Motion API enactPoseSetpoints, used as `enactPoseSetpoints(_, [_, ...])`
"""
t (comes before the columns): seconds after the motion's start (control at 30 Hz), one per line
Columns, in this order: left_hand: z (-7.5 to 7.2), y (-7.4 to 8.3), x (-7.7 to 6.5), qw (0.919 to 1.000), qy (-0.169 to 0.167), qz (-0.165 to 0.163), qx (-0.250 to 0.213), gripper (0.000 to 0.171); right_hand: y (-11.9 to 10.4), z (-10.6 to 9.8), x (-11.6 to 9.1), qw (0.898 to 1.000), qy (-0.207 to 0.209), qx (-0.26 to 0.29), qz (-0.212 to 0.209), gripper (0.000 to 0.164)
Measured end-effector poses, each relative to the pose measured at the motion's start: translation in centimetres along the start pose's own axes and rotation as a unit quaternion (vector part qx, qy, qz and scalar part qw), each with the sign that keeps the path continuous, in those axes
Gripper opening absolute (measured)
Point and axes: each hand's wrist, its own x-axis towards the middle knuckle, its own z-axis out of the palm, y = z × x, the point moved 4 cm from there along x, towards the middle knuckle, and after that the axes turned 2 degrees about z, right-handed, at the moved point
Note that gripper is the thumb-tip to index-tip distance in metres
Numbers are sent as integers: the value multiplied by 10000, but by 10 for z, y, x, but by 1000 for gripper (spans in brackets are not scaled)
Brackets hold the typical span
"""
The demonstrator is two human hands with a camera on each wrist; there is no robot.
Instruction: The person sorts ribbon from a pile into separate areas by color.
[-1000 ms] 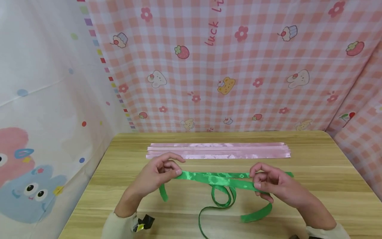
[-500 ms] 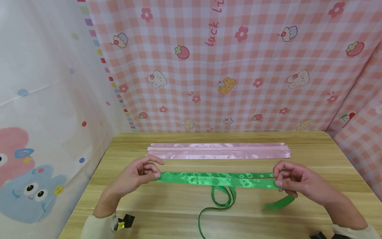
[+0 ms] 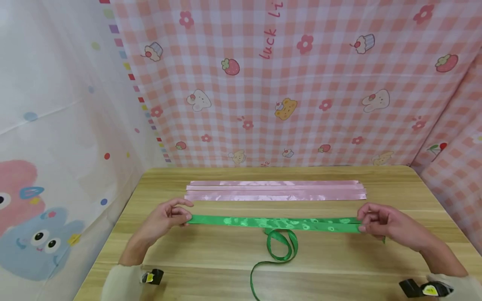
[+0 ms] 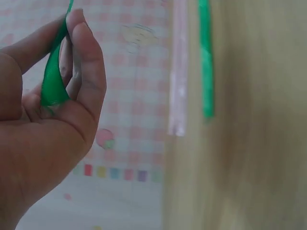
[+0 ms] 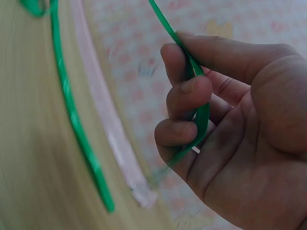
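A shiny green ribbon point(image 3: 331, 228) stretches straight between both hands, close over the table. My left hand point(image 3: 163, 221) pinches one end between thumb and index finger; in the left wrist view the short tail of this ribbon point(image 4: 55, 79) twists down into the palm. At the other end my right hand point(image 3: 389, 225) pinches it with thumb and fingertips. Past that pinch the ribbon point(image 5: 202, 115) bends through the curled fingers. Lying on the table just behind is a second green strip point(image 5: 76, 127), partly covered by the held one in the head view.
Several pink ribbon strips point(image 3: 275, 192) lie side by side across the back of the wooden table point(image 3: 211, 267). A loosely coiled narrow green ribbon point(image 3: 293, 242) sits in front of the held ribbon, its tail running toward the near edge. A checked cloth point(image 3: 248, 92) hangs behind.
Both hands have moved apart, pulling the green ribbon from a shorter span to a long straight one. It has also shifted slightly away, overlapping the strip behind. The tail below the right hand is now mostly hidden.
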Motion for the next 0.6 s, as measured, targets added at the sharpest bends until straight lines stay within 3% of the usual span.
enactPoseSetpoints(0.13, [-3, -18, 7, 9978, 453, -386, 296, 36, 22, -17, -4, 9979, 502, -261, 323, 9])
enactPoseSetpoints(0.27, [-2, -31, 12, 9897, 1098, -618, 685, 31, 42, -29, -5, 9891, 1251, -579, 514, 12])
enactPoseSetpoints(0.43, [4, -38, 19, 9713, 1825, -666, 1374, 25, 60, -34, 0, 9582, 2481, -1206, 757, 21])
enactPoseSetpoints(0.6, [11, -40, 24, 9541, 2180, -632, 1954, 24, 69, -28, 7, 9261, 3138, -2000, 625, 19])
